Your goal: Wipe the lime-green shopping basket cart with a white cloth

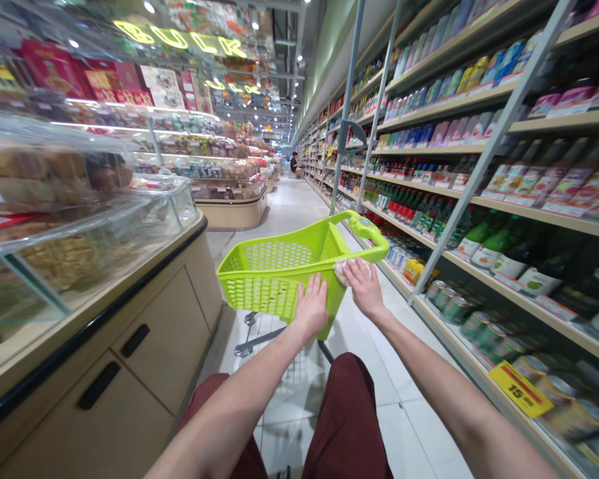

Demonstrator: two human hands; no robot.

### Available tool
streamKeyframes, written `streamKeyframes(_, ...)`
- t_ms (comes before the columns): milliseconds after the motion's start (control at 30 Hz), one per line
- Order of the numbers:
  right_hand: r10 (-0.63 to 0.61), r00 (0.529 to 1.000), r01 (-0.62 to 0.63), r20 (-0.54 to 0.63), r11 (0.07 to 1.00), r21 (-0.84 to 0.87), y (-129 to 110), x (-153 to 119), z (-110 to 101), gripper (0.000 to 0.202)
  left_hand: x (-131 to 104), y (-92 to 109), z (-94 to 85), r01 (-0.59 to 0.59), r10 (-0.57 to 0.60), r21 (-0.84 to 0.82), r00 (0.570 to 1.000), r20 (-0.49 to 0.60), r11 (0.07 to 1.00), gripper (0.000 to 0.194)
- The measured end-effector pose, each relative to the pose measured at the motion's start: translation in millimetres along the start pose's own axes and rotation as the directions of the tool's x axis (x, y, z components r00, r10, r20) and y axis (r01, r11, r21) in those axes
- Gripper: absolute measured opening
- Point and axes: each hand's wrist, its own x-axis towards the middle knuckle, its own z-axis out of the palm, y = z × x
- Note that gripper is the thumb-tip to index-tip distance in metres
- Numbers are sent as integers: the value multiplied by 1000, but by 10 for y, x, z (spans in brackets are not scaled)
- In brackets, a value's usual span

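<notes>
A lime-green plastic shopping cart (264,293) stands sideways in the aisle in front of my knees, its handle (377,245) toward the right. My left hand (311,306) lies against the side of the basket with its fingers stretched out. Beneath my right hand (362,287) is a crumpled white cloth or tissue (341,271), pressed on the cart's upper corner just below the handle. The palm side of that hand is hidden. Grey legs and a wheel (244,347) show below the basket.
On the left runs a wooden counter (170,319) with clear bins of packaged food. Shelves (479,199) of bottles and cans line the right, with a yellow price tag (521,389) low down. A ladder (349,133) leans there. Far down the aisle a person (294,163) crouches.
</notes>
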Motion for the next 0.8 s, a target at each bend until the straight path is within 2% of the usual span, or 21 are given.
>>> streamKeyframes(100, 161, 976, -169, -147, 984, -46, 297, 240, -151, 44, 26, 20, -1, -6, 6, -3, 1000, 2, 1000, 69)
streamKeyframes(200, 195, 967, -208, -162, 976, -64, 431, 270, -177, 43, 36, 53, 19, -23, 23, -8, 1000, -15, 1000, 69)
streamKeyframes(267, 165, 980, -172, -111, 983, -57, 363, 162, -120, 44, 34, 73, 31, -31, 30, -7, 999, -29, 1000, 68)
streamKeyframes(400, 59, 998, -59, 13, 998, 0, 14, -125, 68, 46, 30, 77, 25, -27, 27, 7, 999, -28, 1000, 67)
streamKeyframes(467, -18, 998, 16, 52, 1000, 24, -118, -176, 123, 46, 33, 55, 8, -26, 26, 9, 999, -20, 1000, 67)
streamKeyframes(533, -48, 998, 47, 37, 999, 19, -128, -119, 108, 44, 38, 21, -12, -18, 18, 8, 1000, -15, 1000, 67)
streamKeyframes(600, 17, 999, -18, -48, 1000, -21, 7, 25, 25, 42, 46, -23, -32, -2, 2, 6, 1000, -13, 1000, 67)
streamKeyframes(700, 233, 954, -252, -188, 964, -84, 371, 278, -157, 41, 59, -111, -58, 33, -33, 8, 999, -11, 999, 69)
streamKeyframes(800, 332, 930, -351, -158, 930, -111, 608, 428, -275, 42, 64, -236, -59, 94, -93, 16, 996, -11, 995, 69)
